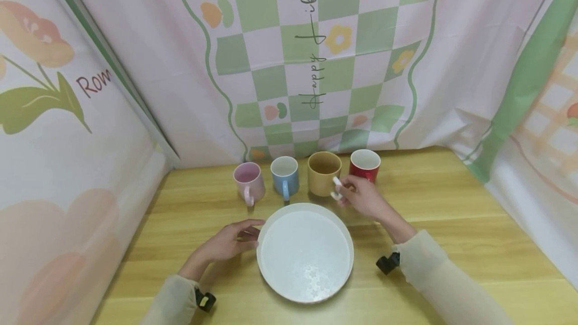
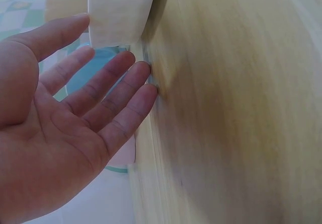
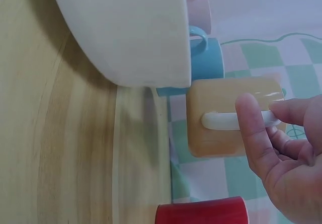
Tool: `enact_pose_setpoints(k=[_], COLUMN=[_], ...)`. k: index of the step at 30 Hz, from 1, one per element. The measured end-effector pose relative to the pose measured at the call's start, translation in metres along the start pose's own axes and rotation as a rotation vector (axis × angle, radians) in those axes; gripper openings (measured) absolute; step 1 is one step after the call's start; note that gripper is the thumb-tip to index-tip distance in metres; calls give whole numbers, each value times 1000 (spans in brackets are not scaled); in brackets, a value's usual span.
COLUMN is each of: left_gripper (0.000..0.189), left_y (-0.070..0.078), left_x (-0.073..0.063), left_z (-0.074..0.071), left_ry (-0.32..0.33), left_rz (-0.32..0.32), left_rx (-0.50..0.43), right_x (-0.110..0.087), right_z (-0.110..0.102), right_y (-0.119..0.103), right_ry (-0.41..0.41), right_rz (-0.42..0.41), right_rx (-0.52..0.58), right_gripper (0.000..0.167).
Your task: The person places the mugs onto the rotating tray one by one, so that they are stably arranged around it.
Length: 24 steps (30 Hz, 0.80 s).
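In the head view, my right hand [image 1: 361,197] pinches the white handle [image 3: 221,121] of a tan-yellow mug [image 1: 321,177] between thumb and fingers. Whether that mug's base rests on the table cannot be told. A round white tray [image 1: 298,245] with a raised rim lies in front of the mugs. At the tray's left rim is my left hand [image 1: 228,240], its fingers loosely extended and holding nothing. In the left wrist view, the thumb [image 2: 65,35] of this hand reaches the tray's side wall [image 2: 121,12].
A pink mug [image 1: 250,184] and a blue mug [image 1: 291,179] stand left of the yellow one, handles facing me. To its right is a red mug [image 1: 361,164], partly behind my right hand. A patterned cloth [image 1: 298,59] hangs behind the wooden table [image 1: 451,245].
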<state>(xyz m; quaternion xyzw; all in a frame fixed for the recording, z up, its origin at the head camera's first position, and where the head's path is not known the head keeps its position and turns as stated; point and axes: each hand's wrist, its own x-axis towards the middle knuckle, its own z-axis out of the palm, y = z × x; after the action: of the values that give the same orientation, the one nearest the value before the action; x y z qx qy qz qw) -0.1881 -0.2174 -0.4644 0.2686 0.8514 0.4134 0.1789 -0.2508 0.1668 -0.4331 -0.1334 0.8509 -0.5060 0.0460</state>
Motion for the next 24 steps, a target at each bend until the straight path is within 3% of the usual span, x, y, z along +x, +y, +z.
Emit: enact_pose_setpoints(k=[24], left_gripper=[53], left_y=[1], left_x=[0], left_z=[0], left_ry=[-8], left_rz=[-7], left_rx=[-17], right_x=[-25], right_z=[4], right_y=[-19], right_ry=[-34], right_rz=[-55], right_rx=[-13], right_gripper=[21])
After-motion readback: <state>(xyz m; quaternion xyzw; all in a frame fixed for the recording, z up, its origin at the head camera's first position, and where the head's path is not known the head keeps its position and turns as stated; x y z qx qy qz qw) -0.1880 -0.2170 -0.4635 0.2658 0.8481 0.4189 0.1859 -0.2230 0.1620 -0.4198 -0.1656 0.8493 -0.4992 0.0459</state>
